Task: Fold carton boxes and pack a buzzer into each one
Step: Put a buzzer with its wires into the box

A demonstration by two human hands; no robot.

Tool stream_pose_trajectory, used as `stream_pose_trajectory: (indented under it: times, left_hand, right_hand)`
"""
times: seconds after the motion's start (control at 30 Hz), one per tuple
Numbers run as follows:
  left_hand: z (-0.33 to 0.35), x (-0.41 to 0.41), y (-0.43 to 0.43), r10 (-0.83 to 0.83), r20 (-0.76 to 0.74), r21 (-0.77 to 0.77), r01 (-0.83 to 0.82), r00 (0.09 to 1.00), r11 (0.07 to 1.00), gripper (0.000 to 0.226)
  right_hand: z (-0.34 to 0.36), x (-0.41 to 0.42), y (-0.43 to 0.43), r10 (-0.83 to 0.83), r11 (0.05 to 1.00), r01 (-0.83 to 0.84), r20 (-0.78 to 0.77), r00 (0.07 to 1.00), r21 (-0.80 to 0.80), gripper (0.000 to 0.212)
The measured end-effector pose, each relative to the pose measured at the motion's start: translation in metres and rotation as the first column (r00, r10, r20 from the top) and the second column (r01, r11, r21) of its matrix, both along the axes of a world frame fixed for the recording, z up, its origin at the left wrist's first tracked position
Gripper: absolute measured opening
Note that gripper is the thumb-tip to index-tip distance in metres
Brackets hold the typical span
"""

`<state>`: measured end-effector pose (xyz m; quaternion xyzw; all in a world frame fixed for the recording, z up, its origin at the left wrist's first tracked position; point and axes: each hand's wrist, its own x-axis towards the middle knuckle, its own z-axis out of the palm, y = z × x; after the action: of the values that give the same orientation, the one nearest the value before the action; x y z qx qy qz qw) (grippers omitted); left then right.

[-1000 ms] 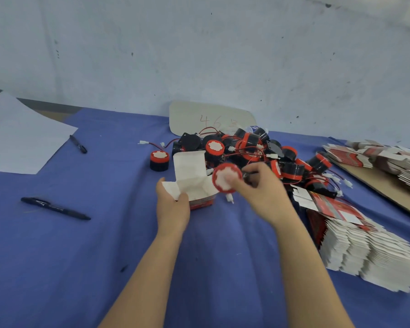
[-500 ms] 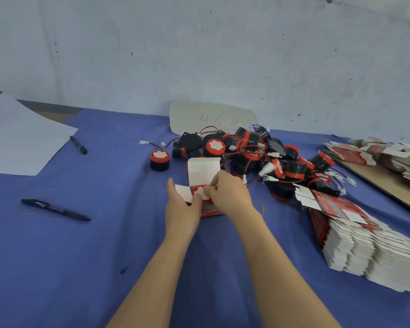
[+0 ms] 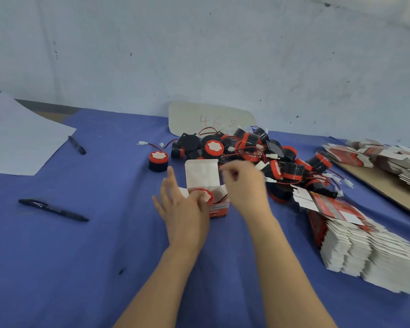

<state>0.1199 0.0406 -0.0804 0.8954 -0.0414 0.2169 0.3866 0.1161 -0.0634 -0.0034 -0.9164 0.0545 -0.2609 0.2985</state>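
A small red and white carton box (image 3: 219, 209) stands on the blue cloth with its white lid flap (image 3: 201, 172) upright. A red-topped black buzzer (image 3: 203, 193) sits in its open top, a thin wire beside it. My left hand (image 3: 182, 209) rests against the box's left side with straight, spread fingers, and its thumb presses on the buzzer. Just right of the lid flap hovers my right hand (image 3: 244, 183), blurred, fingers curled, with nothing seen in them. Behind lies a pile of buzzers (image 3: 246, 147) with red wires.
One lone buzzer (image 3: 158, 158) stands left of the pile. Stacked flat cartons (image 3: 365, 252) lie at the right, more cartons (image 3: 376, 157) on a brown board beyond. Two black pens (image 3: 53, 210) (image 3: 77, 145) and a white sheet (image 3: 21, 138) lie at the left. A pale card (image 3: 211, 119) leans on the wall.
My right hand carried a buzzer from the pile to the box, pushed it in, then lifted off to the right. My left thumb moved onto the buzzer.
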Motion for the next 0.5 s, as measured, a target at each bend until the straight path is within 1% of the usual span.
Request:
stream_pose_trajectory:
  times: [0.03,0.07,0.1,0.13,0.17,0.2,0.27,0.3,0.37,0.47,0.5]
  left_hand:
    - [0.002,-0.002,0.000,-0.004,0.008,0.039,0.003,1.000,0.999,0.025]
    - [0.004,-0.003,0.000,-0.006,0.031,0.070,0.004,1.000,0.998,0.027]
    - [0.005,-0.003,0.000,-0.008,0.050,0.112,0.002,0.999,0.994,0.028]
    - [0.006,-0.004,0.001,-0.011,0.068,0.163,-0.001,0.998,0.987,0.026]
    - [0.006,-0.004,0.002,-0.017,0.080,0.222,-0.001,0.997,0.975,0.024]
    - [0.007,-0.004,0.002,-0.026,0.083,0.282,0.001,0.996,0.959,0.024]
    - [0.009,-0.006,0.002,-0.047,0.062,0.351,0.023,0.997,0.936,0.025]
    - [0.010,-0.006,0.002,-0.054,0.052,0.359,0.032,0.997,0.933,0.024]
    - [0.009,-0.006,0.001,-0.051,0.036,0.355,0.035,0.998,0.934,0.021]
    - [0.007,-0.005,0.002,-0.057,0.032,0.321,0.043,0.998,0.946,0.017]
    - [0.006,-0.005,0.002,-0.060,0.037,0.314,0.046,0.997,0.948,0.017]
  right_hand:
    - [0.006,-0.003,-0.008,-0.070,0.995,0.060,0.134,0.989,0.075,0.025]
    - [0.011,-0.006,-0.017,-0.138,0.985,0.109,0.222,0.965,0.136,0.026]
    - [0.015,-0.008,-0.025,-0.182,0.976,0.146,0.244,0.953,0.159,0.028]
    - [0.017,-0.009,-0.031,-0.190,0.976,0.162,0.208,0.960,0.144,0.031]
    - [0.017,-0.009,-0.036,-0.160,0.982,0.142,0.143,0.977,0.123,0.032]
    - [0.017,-0.009,-0.038,-0.103,0.988,0.092,0.080,0.992,0.127,0.031]
    - [0.015,-0.008,-0.033,0.030,0.978,-0.032,0.011,0.999,0.208,0.027]
    - [0.015,-0.005,-0.029,0.077,0.964,-0.077,0.011,0.997,0.254,0.025]
    - [0.009,0.001,-0.018,0.102,0.936,-0.110,0.040,0.994,0.334,0.023]
    - [-0.007,0.009,-0.005,0.042,0.921,-0.065,0.066,0.997,0.385,0.008]
    - [-0.014,0.011,-0.003,0.016,0.931,-0.034,0.051,0.999,0.363,0.004]
